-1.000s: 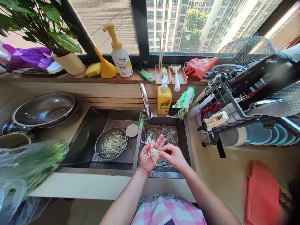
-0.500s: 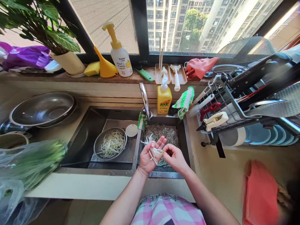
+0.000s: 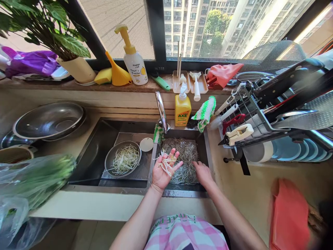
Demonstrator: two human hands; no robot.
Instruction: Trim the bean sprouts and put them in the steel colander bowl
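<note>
A small bunch of sprouts (image 3: pixel 166 166) is being cradled on the upturned palm of the left hand (image 3: pixel 161 173), whose fingers are being kept spread rather than closed. The strands are being carried loosely across the palm, mostly slanting from far left to near right. The right hand (image 3: pixel 203 172) is being held palm down with fingers bent; whether anything is being pinched cannot be told.

A larger tangle of sprouts (image 3: pixel 186 149) is being held in the right basin (image 3: pixel 208 149), lying between and beyond the hands. No single long axis is being shown by it, its strands running every way. Its right edge is being met by the right fingertips, so the right hand is the nearer; its left side is being overhung by the left hand. More sprouts (image 3: pixel 126 159) are being contained in a round pan (image 3: pixel 109 153), well to the left.
</note>
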